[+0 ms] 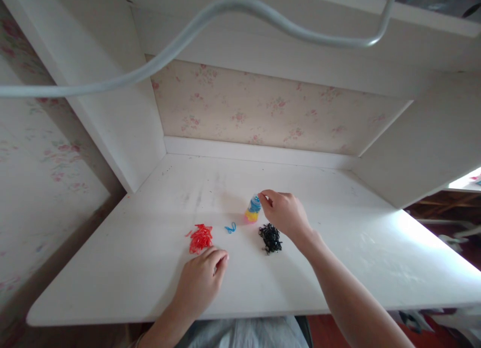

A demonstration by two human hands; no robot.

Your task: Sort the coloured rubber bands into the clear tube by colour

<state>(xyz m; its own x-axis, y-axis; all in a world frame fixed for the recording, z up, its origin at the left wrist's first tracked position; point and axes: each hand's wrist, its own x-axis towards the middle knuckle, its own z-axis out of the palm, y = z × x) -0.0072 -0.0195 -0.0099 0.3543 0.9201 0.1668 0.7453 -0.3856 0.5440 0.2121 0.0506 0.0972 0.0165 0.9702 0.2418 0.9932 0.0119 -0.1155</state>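
Observation:
At the mouth of a small clear bottle [252,210], my right hand [285,211] has its thumb and forefinger pinched together. What the pinch holds, perhaps a blue band, is too small to make out. The bottle stands upright, with pink, yellow and blue layers of small bands inside. My left hand [203,278] rests on the desk, fingers curled closed, just in front of a pile of red rubber bands [201,238]. Its palm is hidden. A few blue rubber bands [230,228] lie between the red pile and the bottle. Below my right wrist sits a pile of black rubber bands [270,239].
Everything lies on a white desk [124,253] with a raised back strip [259,151] and side panels. A thick white cable or tube [240,3] crosses the top of the view, close to the camera. Flowered wallpaper [240,107] shows behind.

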